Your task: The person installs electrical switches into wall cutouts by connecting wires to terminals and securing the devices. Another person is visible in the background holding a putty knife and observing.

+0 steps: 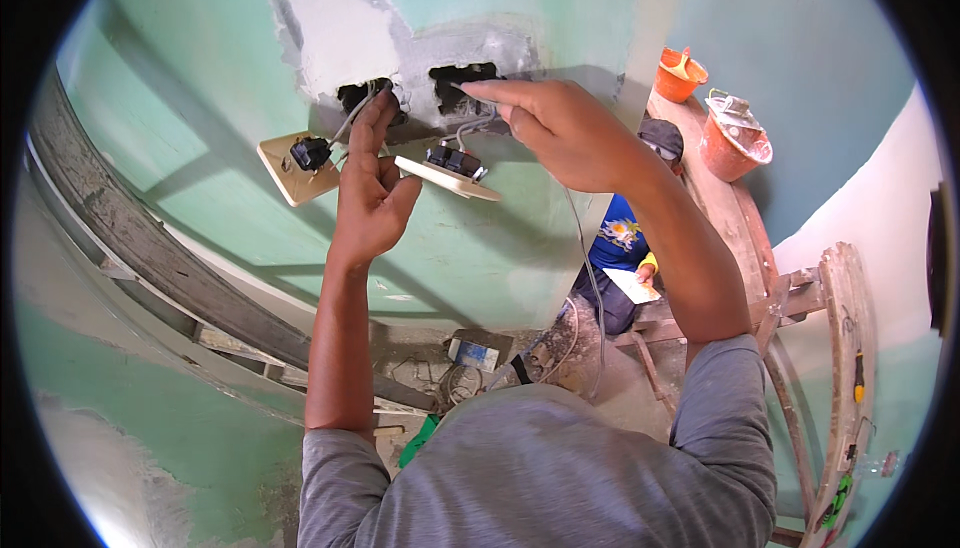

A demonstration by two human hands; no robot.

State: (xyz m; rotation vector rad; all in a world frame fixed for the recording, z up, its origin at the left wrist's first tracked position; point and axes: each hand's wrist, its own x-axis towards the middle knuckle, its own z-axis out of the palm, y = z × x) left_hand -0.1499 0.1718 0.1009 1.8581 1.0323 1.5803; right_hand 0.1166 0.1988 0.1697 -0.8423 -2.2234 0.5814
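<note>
My left hand [372, 183] reaches up to the left wall opening [354, 102], fingers together beside the grey cables; what they grip is unclear. An ivory switch plate [290, 183] with a black module hangs to its left. A second ivory plate [450, 176], carrying black modules, is tilted beside my left thumb and wired to the right opening [452, 83]. My right hand [550, 133] is at that opening, index finger extended to its edge, other fingers closed around a grey cable [485, 120].
A person [620, 238] in cap and blue shirt sits lower right holding a white card. Orange buckets [735, 153] stand on a plank [740, 238]. A wooden frame [840, 328] stands right; a long beam [150, 258] curves along the left. Cables and debris [430, 373] lie below.
</note>
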